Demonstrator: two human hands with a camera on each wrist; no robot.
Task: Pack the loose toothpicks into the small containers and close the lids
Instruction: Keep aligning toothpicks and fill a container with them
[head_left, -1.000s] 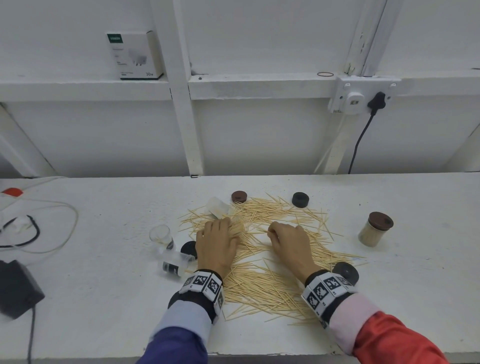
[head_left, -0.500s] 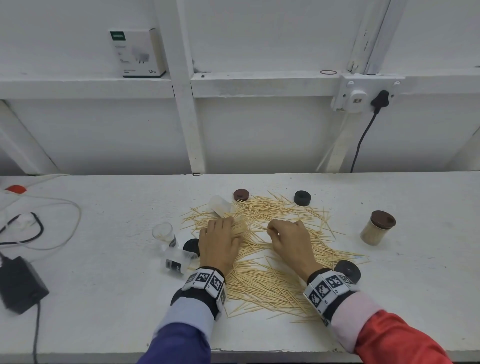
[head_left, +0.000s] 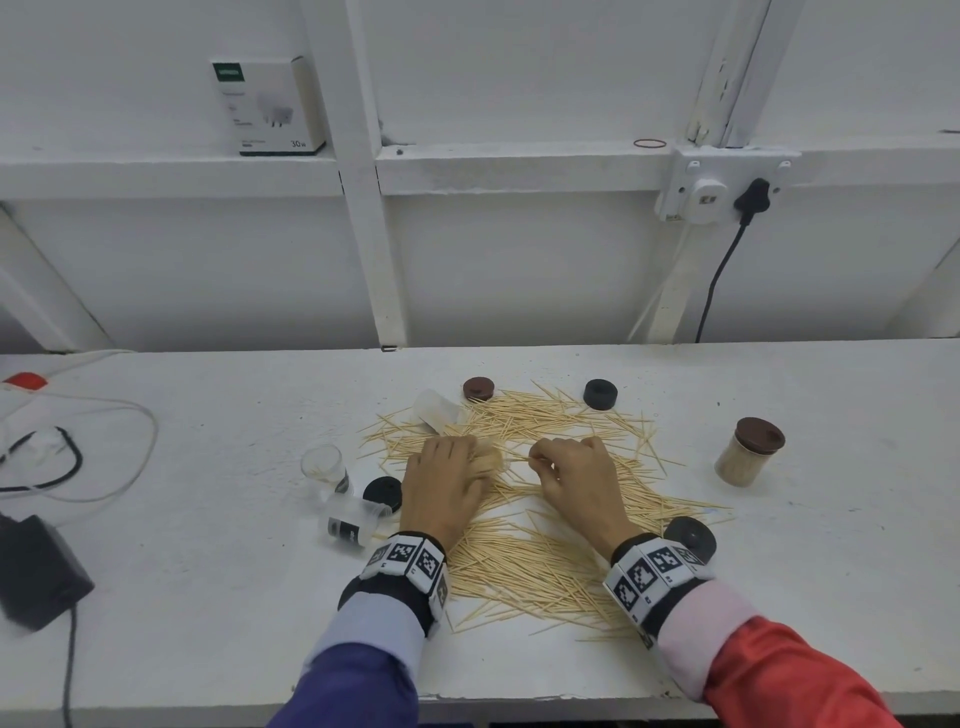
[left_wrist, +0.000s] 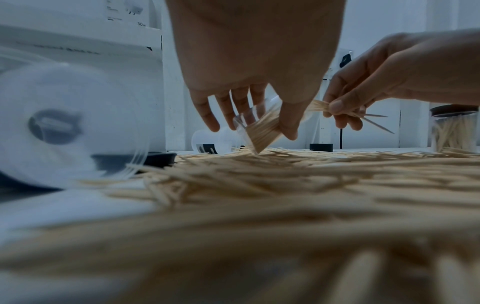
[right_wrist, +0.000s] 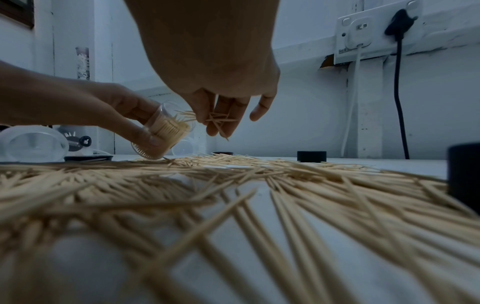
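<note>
The left hand (head_left: 447, 480) grips a tilted clear container (right_wrist: 162, 134); the right hand (head_left: 576, 475) pinches a toothpick bundle (left_wrist: 322, 106). Toothpicks are light, stiff and probably slippery, so they are best pinched mid-length.

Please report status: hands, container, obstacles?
Left hand grips tilted clear container, nearly full. Right hand pinches toothpick bunch at its mouth. No obstacle.

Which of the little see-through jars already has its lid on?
The clear plastic jar with the brown lid, standing upright at the far right and full of toothpicks. The other clear jars to the left are open and lidless.
</note>
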